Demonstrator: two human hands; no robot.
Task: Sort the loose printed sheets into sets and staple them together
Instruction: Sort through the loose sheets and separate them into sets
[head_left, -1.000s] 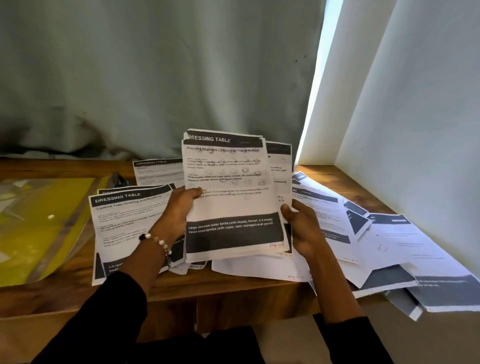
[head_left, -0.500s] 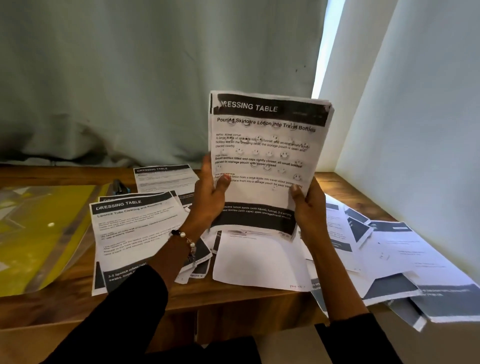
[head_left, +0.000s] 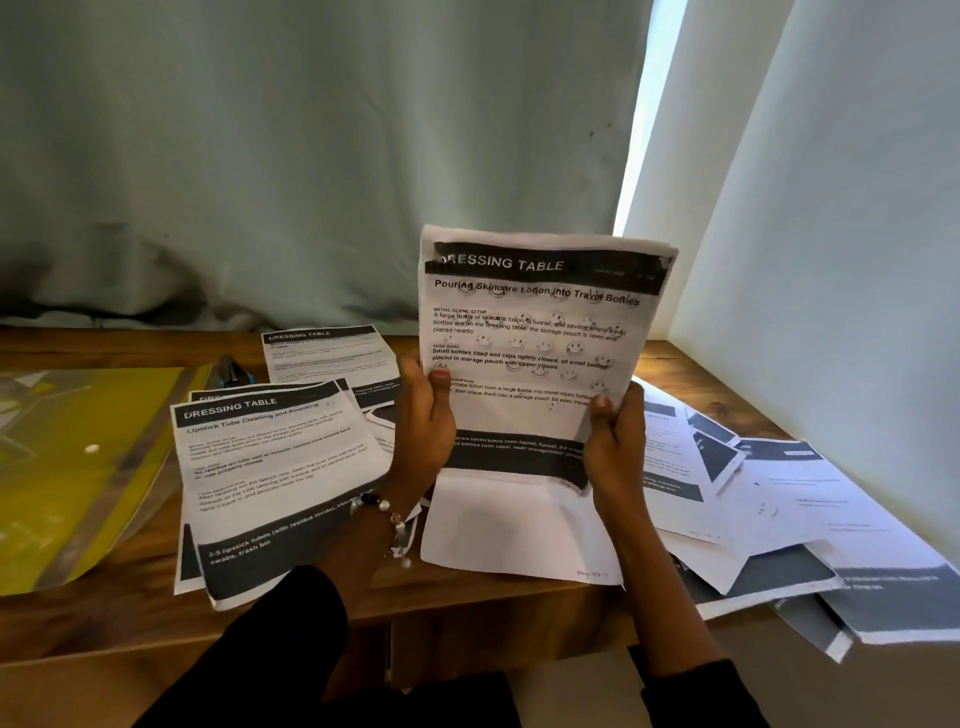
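Both hands' fingers (head_left: 435, 382) gripping sheet stack (head_left: 535, 338) upright

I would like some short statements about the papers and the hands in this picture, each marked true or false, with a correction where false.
1. Both hands hold the raised set of sheets. True.
2. Its top page is titled about lipstick tubes. False: it reads "Pouring Skincare Lotion into Travel Bottles".
3. The left hand wears a beaded bracelet. True.
4. The yellow folder lies right of the right hand. False: it lies at the far left.
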